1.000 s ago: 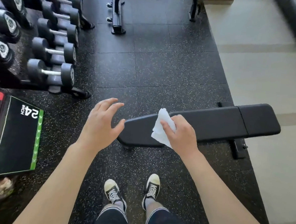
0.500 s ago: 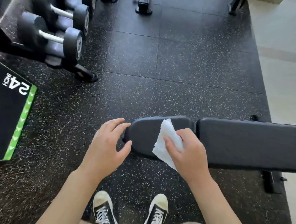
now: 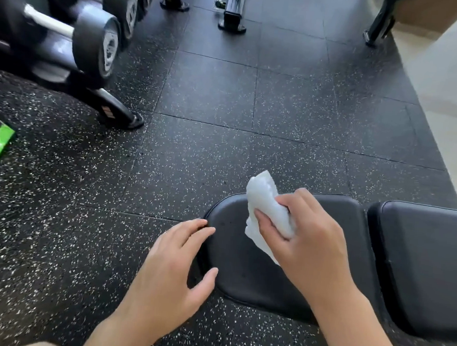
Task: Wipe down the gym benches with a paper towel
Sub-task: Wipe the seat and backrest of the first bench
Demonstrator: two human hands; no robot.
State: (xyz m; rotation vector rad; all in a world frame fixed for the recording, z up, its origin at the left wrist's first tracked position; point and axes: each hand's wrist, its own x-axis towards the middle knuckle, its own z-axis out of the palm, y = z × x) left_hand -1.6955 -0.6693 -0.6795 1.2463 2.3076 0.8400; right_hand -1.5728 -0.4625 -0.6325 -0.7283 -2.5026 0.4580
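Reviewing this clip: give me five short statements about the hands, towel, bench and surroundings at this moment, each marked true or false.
1. The right hand grips the paper towel. True.
2. The left hand holds a spray bottle. False: it holds nothing, fingers spread by the rounded end of the bench.
3. The towel is over the bench's end pad. True.
4. The dumbbells are to the right of the bench. False: they sit on a rack at upper left.
5. The bench pad is white. False: it is black.
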